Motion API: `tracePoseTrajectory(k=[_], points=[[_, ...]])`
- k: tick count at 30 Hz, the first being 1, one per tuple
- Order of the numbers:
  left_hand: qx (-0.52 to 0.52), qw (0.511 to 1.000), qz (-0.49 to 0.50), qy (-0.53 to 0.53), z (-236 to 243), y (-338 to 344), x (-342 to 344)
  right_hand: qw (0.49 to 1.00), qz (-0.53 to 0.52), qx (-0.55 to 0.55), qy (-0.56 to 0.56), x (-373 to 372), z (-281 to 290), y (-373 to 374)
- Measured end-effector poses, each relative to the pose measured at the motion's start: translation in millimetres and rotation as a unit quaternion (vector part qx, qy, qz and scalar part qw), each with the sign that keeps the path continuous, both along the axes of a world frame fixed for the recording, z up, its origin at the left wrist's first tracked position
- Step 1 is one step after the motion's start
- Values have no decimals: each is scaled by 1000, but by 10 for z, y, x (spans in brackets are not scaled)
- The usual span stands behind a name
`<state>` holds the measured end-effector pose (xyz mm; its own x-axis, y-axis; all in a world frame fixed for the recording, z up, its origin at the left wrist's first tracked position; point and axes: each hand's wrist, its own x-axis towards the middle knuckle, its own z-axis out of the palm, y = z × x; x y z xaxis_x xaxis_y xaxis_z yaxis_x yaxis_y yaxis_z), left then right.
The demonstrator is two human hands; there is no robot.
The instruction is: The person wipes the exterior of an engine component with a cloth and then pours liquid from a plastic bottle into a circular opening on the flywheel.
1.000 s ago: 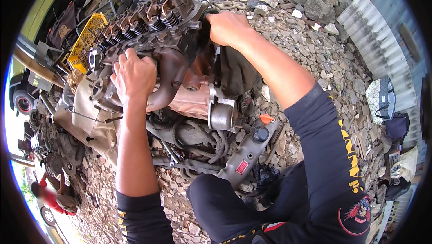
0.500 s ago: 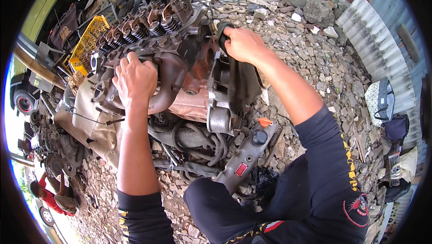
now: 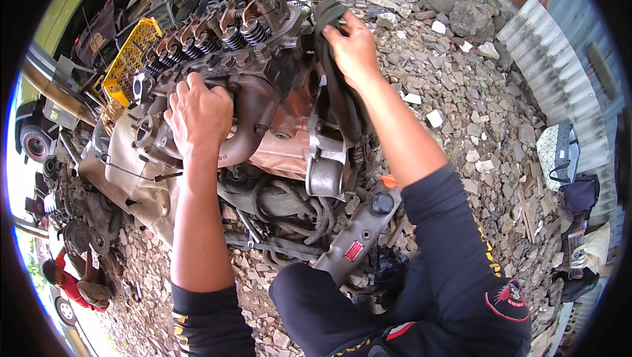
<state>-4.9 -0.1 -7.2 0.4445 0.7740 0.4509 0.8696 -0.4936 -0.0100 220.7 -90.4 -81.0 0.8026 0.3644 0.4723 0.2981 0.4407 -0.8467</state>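
A large engine (image 3: 280,159) stands on the stony ground in front of me, its row of valve springs (image 3: 234,39) and rocker arms exposed along the top. My left hand (image 3: 199,116) is closed over the brown manifold (image 3: 253,107) on its near side; the fingertips are hidden behind the metal. My right hand (image 3: 353,52) grips a dark cloth (image 3: 337,90) at the engine's right end. The cloth hangs down from the fingers against the silver housing (image 3: 326,169) there.
Below the engine lie a thick coiled rope (image 3: 289,205) and a grey valve cover (image 3: 359,238) with a black cap. A yellow crate (image 3: 135,51) is behind, left. Rubble surrounds everything. Corrugated sheets (image 3: 559,70) stand at right. A person in red (image 3: 72,286) sits at far left.
My right hand has moved up and slightly left, drawing the cloth closer along the engine's end. My left hand stays on the manifold.
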Motion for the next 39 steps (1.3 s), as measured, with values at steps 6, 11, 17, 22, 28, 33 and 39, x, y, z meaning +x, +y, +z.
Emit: tracePoseTrajectory(k=[6,11,17,22,28,33,39], points=[[-3,1000,-1,3,5,-30,69,951,-251,-142,-109,-210,-540,204],[-7,1000,-3,-6,-4,-30,29,964,-216,-115,-105,-152,-104,261],[-18,1000,-2,-6,-22,0,9,959,-140,-204,-139,-439,-375,-115],[-17,1000,-8,-13,-4,21,27,916,-150,-231,-292,-596,-297,-43],[-21,1000,-7,-22,-42,43,24,941,-53,-187,-278,-904,-300,-265],[-27,999,-11,-21,13,-17,8,973,-94,-102,-186,-1083,-152,-120],[-25,999,-9,-34,-10,9,-26,938,-5,-142,-316,-1239,-247,-489]])
